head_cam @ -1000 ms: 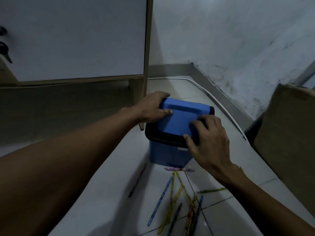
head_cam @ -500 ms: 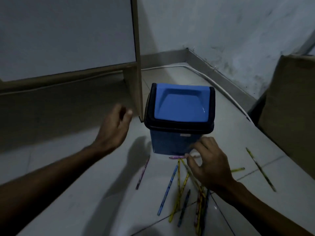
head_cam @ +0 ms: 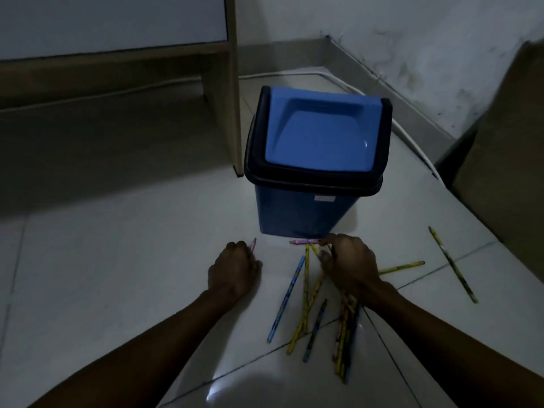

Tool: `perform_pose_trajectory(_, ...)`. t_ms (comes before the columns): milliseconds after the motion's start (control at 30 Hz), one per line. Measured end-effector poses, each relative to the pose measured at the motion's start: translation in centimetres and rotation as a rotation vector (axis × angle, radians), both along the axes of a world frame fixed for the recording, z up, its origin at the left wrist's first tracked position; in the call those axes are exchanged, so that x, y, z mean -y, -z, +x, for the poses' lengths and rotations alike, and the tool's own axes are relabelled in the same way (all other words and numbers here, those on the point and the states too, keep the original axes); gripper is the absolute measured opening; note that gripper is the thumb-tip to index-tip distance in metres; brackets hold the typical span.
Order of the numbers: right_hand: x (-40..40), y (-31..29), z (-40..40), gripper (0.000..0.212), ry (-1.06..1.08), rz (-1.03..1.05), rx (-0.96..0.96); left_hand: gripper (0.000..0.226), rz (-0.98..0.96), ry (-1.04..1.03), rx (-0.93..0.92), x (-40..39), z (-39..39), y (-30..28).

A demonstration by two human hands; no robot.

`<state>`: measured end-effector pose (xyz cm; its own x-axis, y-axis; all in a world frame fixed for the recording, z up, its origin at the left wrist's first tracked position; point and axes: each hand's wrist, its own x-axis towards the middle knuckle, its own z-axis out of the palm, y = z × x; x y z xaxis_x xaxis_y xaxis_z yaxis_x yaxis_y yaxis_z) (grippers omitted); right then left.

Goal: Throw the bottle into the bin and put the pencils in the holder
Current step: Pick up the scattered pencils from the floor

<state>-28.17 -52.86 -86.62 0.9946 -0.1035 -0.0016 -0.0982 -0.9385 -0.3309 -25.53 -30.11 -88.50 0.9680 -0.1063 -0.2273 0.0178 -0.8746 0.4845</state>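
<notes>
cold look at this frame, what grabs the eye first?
The blue bin with its lid closed, upright on the pale tiled floor at centre, beside a wooden panel. Next, the pencils scattered on the floor in front of it, two more lying apart to the right. Both hands are down among them: the left hand closed at a pink pencil, the right hand at the pile near the bin's base.
</notes>
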Motion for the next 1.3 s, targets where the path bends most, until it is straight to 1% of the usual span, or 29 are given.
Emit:
perform_pose_trajectory(100, -1.0, 0.4, 1.0, 0.029, -0.076, -0.030, -0.006, 0.027, 0.057, 0.007, -0.028, -0.1, 0.2, 0.5)
perform_pose_trajectory(167, -1.5, 0.8, 1.5, 0.029, -0.119, -0.083, 0.010, 0.028, 0.074, -0.001, -0.070, -0.2, 0.3, 0.7)
perform_pose_trajectory(267, -2.1, 2.1, 2.4, 0.027, -0.128, -0.189, -0.005, 0.030, 0.064, -0.028, -0.099, -0.1, -0.2, 0.3)
perform_pose_trajectory(333, -2.5, 2.8, 2.7, 0.023, -0.131, -0.273, -0.011, 0.026, -0.003, -0.025, -0.107, -0.2, -0.8, 0.0)
perform_pose_trajectory(433, -2.9, 3.2, 3.1, 0.012, -0.146, -0.308, -0.016, 0.012, -0.186, -0.033, -0.135, -0.7, -1.3, -0.4)
perform_pose_trajectory(500, -3.0, 3.0, 3.3, 0.003, -0.148, -0.408, -0.039, 0.009, -0.275, -0.050, -0.115, -0.9, -1.6, -0.5)
perform_pose_trajectory(533, -3.0, 3.0, 3.3, 0.009, -0.140, -0.444, -0.007, 0.009, -0.304, -0.058, -0.097, -1.0, -1.7, -0.6)
perform_pose_trajectory(600, -3.0, 2.9, 3.2, 0.019, -0.159, -0.451, 0.070, 0.011, -0.341, -0.084, -0.072, -1.1, -1.8, -0.6)
perform_pose_trajectory(633, -2.9, 2.9, 3.0, 0.020, -0.189, -0.429, 0.128, 0.013, -0.354, -0.097, -0.067, -1.1, -1.8, -0.5)
perform_pose_trajectory(700, -2.7, 2.2, 2.4, 0.014, -0.240, -0.334, 0.222, 0.015, -0.378, -0.105, -0.074, -0.8, -1.8, -0.4)
perform_pose_trajectory(767, -2.1, 1.4, 1.4, 0.010, -0.225, -0.230, 0.302, 0.016, -0.384, -0.100, -0.103, -0.1, -1.8, -0.4)
perform_pose_trajectory(833, -1.1, 0.5, 0.1, 0.007, -0.164, -0.121, 0.320, 0.019, -0.359, -0.070, -0.120, 0.8, -1.8, -0.3)
perform_pose_trajectory(967, 1.4, 0.1, -2.4, 0.010, 0.048, 0.230, 0.167, 0.017, -0.318, -0.004, -0.126, 2.8, -1.9, 0.0)
perform_pose_trajectory(1000, 1.9, 0.1, -2.8, 0.011, 0.083, 0.285, 0.138, 0.017, -0.315, 0.002, -0.127, 3.3, -1.9, 0.1)
perform_pose_trajectory(1067, 2.4, 0.4, -3.2, 0.014, 0.152, 0.295, 0.067, 0.018, -0.310, 0.020, -0.128, 4.2, -2.0, 0.5)
perform_pose_trajectory(1167, 2.0, 0.7, -2.8, 0.026, 0.253, 0.254, -0.040, 0.018, -0.316, 0.010, -0.120, 4.9, -2.1, 0.8)
perform_pose_trajectory(1300, 0.7, 1.6, -1.0, 0.025, 0.298, 0.276, -0.109, 0.018, -0.383, -0.104, -0.133, 4.6, -2.2, 1.0)
